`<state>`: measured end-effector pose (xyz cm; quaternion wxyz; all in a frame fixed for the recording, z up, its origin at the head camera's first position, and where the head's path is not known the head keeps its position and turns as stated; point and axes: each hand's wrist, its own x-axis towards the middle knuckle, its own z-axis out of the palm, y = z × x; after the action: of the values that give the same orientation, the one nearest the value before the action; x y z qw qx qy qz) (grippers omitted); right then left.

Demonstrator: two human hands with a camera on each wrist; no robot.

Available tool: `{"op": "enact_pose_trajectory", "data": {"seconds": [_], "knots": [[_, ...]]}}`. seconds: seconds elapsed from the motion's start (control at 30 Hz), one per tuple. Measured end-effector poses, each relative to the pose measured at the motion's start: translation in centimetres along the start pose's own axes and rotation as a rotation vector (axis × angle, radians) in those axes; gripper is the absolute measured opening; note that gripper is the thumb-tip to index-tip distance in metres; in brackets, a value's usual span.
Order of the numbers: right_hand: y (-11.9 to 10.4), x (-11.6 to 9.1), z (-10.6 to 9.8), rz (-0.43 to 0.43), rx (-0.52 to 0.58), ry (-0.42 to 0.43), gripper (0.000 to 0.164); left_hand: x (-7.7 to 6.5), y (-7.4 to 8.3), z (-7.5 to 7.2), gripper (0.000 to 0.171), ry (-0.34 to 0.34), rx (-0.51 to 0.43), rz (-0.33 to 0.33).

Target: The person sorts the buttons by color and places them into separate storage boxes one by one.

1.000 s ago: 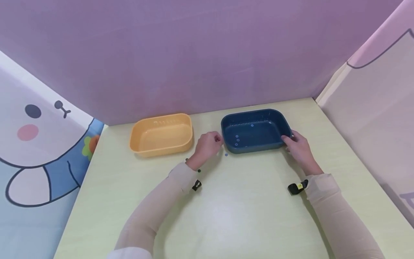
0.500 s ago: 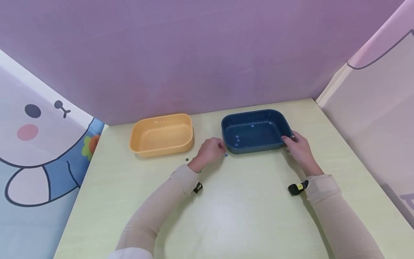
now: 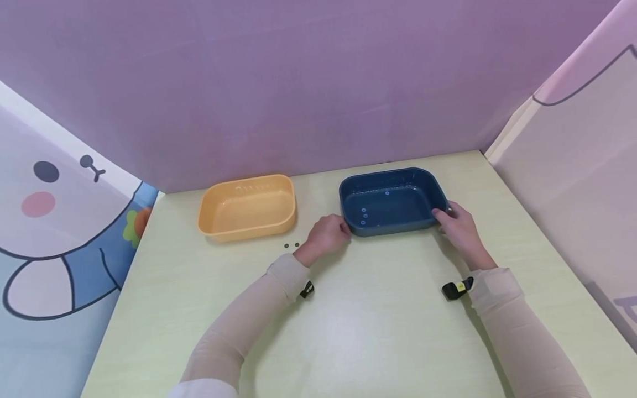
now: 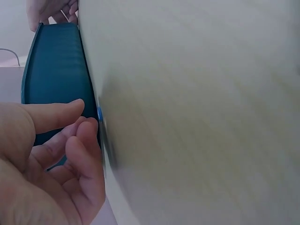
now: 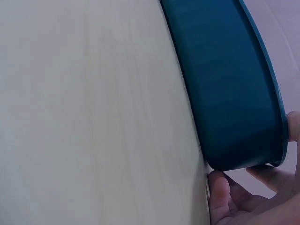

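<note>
A dark blue plastic basin [image 3: 398,228] stands at the back of the table, with several small blue rings [image 3: 365,216] on its floor. My right hand [image 3: 459,229] grips its right front corner, thumb over the rim and fingers outside. My left hand [image 3: 328,233] is low at the basin's left front corner. In the left wrist view, a small blue piece [image 4: 100,113] lies on the table right at its fingertips. Thumb and forefinger stand apart there, the other fingers bent. From the head view this piece is hidden behind the hand.
A yellow basin [image 3: 249,232] stands to the left, with no pieces seen in it. Two small dark round pieces [image 3: 291,245] lie between it and my left wrist. A purple wall [image 3: 318,88] rises behind the table.
My left hand has moved right and a little nearer, covering the blue piece in the head view. One dark piece has come into view, another is now behind the forearm. My right hand stays put.
</note>
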<state>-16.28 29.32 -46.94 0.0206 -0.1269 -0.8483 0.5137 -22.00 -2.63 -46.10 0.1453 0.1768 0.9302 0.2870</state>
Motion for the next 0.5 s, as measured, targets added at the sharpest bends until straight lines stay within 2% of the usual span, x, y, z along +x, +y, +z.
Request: {"op": "enact_pose_trajectory", "data": {"seconds": [0.27,0.5], "knots": [[0.04,0.04,-0.04,0.001,-0.001,-0.01,0.06,0.1,0.04,0.38,0.016,0.003,0.042,-0.01],[0.01,-0.02,-0.09,0.002,0.01,-0.009,0.059,-0.11,0.11,0.47,0.012,0.02,0.09,-0.023]]}}
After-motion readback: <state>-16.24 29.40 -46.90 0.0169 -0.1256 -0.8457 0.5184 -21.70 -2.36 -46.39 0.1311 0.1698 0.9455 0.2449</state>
